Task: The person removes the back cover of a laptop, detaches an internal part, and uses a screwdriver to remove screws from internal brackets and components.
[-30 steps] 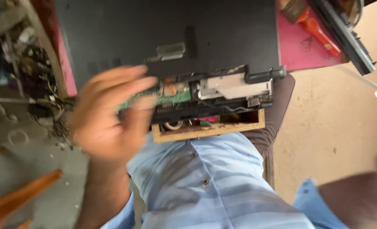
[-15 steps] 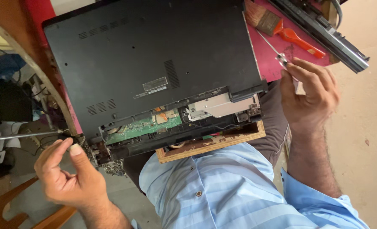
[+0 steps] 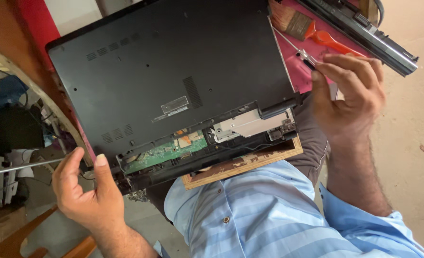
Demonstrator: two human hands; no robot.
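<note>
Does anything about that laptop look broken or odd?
Yes. The upside-down black laptop has its near edge open, baring a green circuit board and a silver metal bracket. It also overhangs the wooden board beneath it.

one label is seen: a small grey-white rectangular sticker (image 3: 174, 105) stuck near the middle of the black laptop underside (image 3: 164, 76), slightly tilted, just left of a ribbed vent patch. a narrower pale strip is set right below it (its print is too small to be made out). no packages, signs or lit screens are shown.
</note>
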